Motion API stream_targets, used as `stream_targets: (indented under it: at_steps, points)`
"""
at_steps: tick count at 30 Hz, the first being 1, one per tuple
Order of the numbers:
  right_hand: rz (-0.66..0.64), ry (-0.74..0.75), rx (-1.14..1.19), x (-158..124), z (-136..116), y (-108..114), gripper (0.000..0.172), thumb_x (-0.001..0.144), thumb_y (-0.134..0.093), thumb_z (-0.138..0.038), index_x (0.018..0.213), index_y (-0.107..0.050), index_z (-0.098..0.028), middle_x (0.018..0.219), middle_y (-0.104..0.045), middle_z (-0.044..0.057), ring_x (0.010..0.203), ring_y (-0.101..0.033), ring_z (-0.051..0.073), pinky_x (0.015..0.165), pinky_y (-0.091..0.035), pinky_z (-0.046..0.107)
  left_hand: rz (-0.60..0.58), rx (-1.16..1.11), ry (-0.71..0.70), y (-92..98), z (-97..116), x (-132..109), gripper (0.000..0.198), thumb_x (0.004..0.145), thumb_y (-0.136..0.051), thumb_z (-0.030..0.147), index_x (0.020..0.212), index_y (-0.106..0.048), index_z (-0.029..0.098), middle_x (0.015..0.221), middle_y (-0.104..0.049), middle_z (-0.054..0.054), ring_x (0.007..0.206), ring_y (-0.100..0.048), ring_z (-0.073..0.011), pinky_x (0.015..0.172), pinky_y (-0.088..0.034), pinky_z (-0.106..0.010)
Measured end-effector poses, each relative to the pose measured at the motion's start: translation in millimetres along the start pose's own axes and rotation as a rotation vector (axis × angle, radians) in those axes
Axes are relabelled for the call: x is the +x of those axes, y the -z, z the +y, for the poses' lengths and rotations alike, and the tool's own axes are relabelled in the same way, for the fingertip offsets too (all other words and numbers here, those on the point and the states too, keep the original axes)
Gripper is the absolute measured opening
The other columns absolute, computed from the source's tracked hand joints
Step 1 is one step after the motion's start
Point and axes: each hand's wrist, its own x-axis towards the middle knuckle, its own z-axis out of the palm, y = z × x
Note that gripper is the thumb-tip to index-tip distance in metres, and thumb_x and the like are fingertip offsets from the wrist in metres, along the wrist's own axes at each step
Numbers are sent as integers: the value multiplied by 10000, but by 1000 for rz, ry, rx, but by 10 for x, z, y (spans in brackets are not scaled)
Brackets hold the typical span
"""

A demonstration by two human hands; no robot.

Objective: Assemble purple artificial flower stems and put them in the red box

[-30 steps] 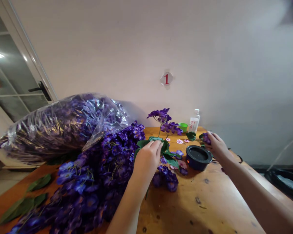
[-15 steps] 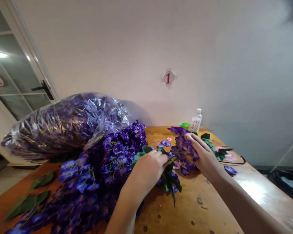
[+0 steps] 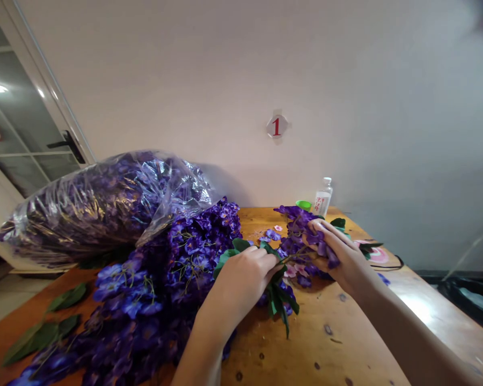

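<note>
My left hand (image 3: 249,271) is closed around the stem of an artificial flower spray, with green leaves (image 3: 279,303) sticking out on both sides of the fist. From there the stem runs right to a bunch of purple blossoms (image 3: 301,225). My right hand (image 3: 340,252) curls over those blossoms, its palm and thumb partly hidden by petals. Below the stem, small pink flowers (image 3: 292,271) and loose purple petals lie on the wooden table (image 3: 298,348). Left of my hands spreads a large heap of purple artificial flowers (image 3: 193,252).
A clear plastic bag (image 3: 104,203) stuffed with purple flowers lies at the back left. Loose green leaves (image 3: 40,338) are on the left side. A bottle (image 3: 323,197) and a green cup (image 3: 304,205) stand by the wall. At far right is a black bin bag (image 3: 467,295).
My right hand has shifted slightly right along the blossoms, and more stem shows between the hands. The left hand has barely moved. The view has tilted a little.
</note>
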Motion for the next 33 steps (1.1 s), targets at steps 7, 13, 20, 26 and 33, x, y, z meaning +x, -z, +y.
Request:
stream_targets:
  at_steps: [7,13,20,26,33]
  points:
    - [95,-79,-25,-30,-127,-102,392,702,-686,-503,996,-665,-245,774,-659,2,607,-605,123,392,-412,175,0,20,-26,-30,-7,9,179,912,-507,268,895,-669,195,854,-670,-27,841,-615,-198,705,-453,-283]
    - [-55,36,-334,-16,-215,-66,399,753,-622,-556,1011,-650,-252,1010,-661,37,957,-621,202,727,-535,245,6,6,-74,-55,-14,26,225,942,-438,253,937,-656,200,926,-687,-42,902,-631,-207,767,-469,-297]
    - [-312,243,-560,-15,-279,5,325,733,-699,-438,964,-552,-263,885,-632,-15,822,-618,172,766,-521,285,-10,18,-81,-68,-54,52,225,945,-426,255,881,-629,182,884,-683,-45,835,-644,-209,703,-466,-287]
    - [-198,403,-597,-115,-169,-108,261,758,-684,-374,894,-506,-241,813,-580,-18,730,-566,149,670,-482,255,-28,73,-142,-101,-110,80,196,934,-431,182,814,-585,168,807,-666,-36,754,-639,-187,643,-439,-259]
    - [-63,384,-605,-147,30,-261,194,795,-639,-325,865,-484,-233,793,-559,-17,713,-551,146,669,-458,265,-24,111,-134,-83,-163,118,241,941,-414,202,780,-589,163,764,-656,-43,715,-625,-181,629,-428,-251]
